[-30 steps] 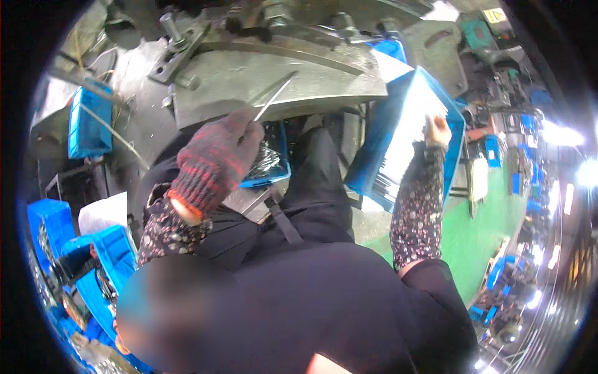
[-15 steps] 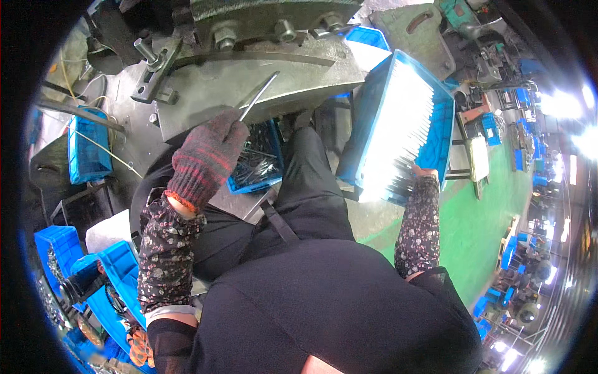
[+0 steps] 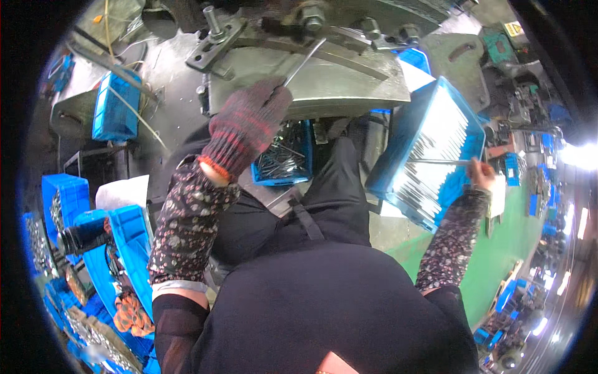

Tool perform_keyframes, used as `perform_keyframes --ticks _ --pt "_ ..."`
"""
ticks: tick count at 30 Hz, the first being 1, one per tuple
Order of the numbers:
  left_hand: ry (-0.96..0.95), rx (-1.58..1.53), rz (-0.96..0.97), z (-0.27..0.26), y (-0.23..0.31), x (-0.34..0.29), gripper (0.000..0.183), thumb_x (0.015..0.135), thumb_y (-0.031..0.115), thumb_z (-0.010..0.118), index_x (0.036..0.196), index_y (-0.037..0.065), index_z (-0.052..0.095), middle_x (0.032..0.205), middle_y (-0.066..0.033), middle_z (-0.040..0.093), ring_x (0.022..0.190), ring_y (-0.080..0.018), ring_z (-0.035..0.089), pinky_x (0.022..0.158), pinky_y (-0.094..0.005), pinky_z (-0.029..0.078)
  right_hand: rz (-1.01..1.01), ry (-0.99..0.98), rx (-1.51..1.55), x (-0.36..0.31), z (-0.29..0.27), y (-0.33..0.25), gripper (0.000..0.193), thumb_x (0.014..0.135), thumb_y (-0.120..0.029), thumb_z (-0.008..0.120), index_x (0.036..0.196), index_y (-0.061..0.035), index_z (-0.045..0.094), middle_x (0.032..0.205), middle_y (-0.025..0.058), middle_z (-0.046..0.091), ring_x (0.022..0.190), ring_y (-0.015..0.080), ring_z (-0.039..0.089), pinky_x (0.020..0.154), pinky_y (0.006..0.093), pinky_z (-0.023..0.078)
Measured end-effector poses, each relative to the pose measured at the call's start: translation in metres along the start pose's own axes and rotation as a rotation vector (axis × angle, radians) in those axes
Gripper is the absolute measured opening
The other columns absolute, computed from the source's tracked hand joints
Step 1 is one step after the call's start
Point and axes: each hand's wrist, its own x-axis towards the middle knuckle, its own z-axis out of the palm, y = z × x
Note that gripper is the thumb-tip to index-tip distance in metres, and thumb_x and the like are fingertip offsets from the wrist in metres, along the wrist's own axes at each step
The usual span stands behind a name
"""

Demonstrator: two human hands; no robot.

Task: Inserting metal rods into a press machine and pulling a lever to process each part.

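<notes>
My left hand, in a dark red-striped knit glove, is closed round a thin metal rod. The rod's free end points up and right over a steel machine block. Out to the right, my bare right hand grips one end of another slim metal rod, which lies level across the mouth of a tilted blue bin. Inside that bin are rows of shiny metal rods. Below the block, between my knees, a second blue bin holds loose metal pieces.
Bolts and a clamp stand on the machine ahead. A small blue bin sits at the left, with several blue crates lower down. Green floor stretches to the right, with machines beyond.
My right hand has lifted a rod from the bin and moved outward to the right. The left hand still holds its rod over the block. The whole view has shifted.
</notes>
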Motion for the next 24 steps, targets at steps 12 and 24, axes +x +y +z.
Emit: perform_keyframes --ticks 12,24 --pt "-0.022 0.385 -0.144 0.037 0.018 0.014 0.027 0.081 0.013 0.058 0.108 0.013 0.053 0.112 -0.0081 0.053 0.076 -0.0261 0.064 0.064 -0.0398 0.05 0.473 -0.22 0.726 0.019 0.173 -0.096 0.02 0.082 -0.009 0.073 0.073 0.0011 0.058 0.068 0.0126 0.061 0.057 0.0192 0.061 0.058 0.033 0.056" --pt "-0.063 0.168 -0.427 0.046 0.019 0.019 0.03 0.091 0.025 0.05 0.118 0.016 0.041 0.082 -0.0148 0.064 0.069 -0.037 0.065 0.057 -0.0491 0.051 0.416 -0.33 0.983 -0.072 0.238 -0.048 0.014 0.083 -0.012 0.074 0.088 -0.0049 0.063 0.082 0.0094 0.068 0.072 0.0218 0.068 0.065 0.0321 0.057"
